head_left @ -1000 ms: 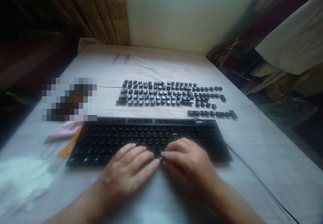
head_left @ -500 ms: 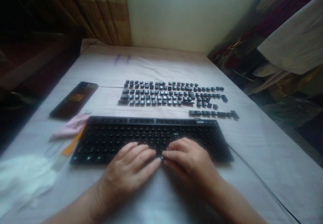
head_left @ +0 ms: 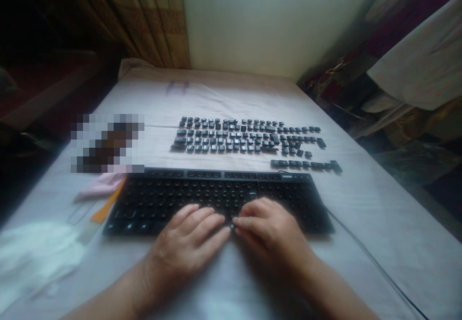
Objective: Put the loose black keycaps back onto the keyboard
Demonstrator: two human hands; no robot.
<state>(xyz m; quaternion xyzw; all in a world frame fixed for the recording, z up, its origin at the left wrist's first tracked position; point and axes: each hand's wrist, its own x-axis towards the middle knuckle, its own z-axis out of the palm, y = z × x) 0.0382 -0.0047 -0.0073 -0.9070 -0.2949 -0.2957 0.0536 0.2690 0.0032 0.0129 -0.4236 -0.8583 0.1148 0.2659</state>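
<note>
A black keyboard (head_left: 216,197) with its keycaps off lies across the white cloth in front of me. My left hand (head_left: 187,248) rests palm down on its front edge, fingers stretched out flat and pointing right. My right hand (head_left: 270,231) lies beside it, fingers stretched left and slightly bent. The fingertips of both hands meet at one spot on the keyboard's front row. Whether anything small sits under the fingertips is hidden. Beyond the keyboard, several loose black keycaps (head_left: 245,137) are laid out in rows, with a short separate row (head_left: 305,164) at the right.
A phone (head_left: 108,142) lies at the left, blurred out. Near the keyboard's left end are a pink cloth (head_left: 99,185), an orange flat tool (head_left: 104,204) and white crumpled tissue (head_left: 32,257). The keyboard's cable (head_left: 375,267) runs off to the lower right. A curtain and wall stand behind.
Both hands stay in the same place on the keyboard's front edge. Only the view has shifted slightly.
</note>
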